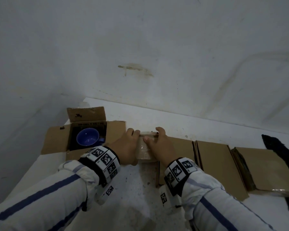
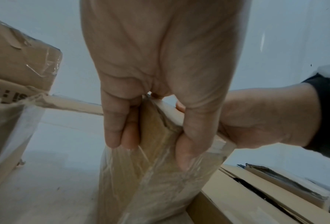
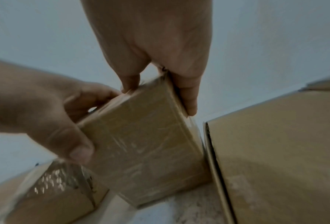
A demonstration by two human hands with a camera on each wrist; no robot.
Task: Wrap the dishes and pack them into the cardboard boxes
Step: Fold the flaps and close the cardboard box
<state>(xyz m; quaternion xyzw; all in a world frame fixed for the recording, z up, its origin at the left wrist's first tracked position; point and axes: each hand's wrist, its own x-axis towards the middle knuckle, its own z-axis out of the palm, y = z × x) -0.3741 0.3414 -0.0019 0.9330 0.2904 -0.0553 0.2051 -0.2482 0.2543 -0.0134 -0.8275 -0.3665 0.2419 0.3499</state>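
Observation:
A folded cardboard box with clear tape on it stands on edge on the white table. My left hand grips its top left edge and my right hand grips its top right edge, thumb on the near face. In the left wrist view my left hand pinches the taped cardboard, with my right hand beside it. From the right wrist, my right hand clamps the cardboard opposite my left hand. A blue cup sits unwrapped in an open cardboard box to the left.
Flattened cardboard boxes lie side by side on the table right of my hands, reaching toward a dark object at the right edge. White walls close off the back and left. The open box's flaps spread outward.

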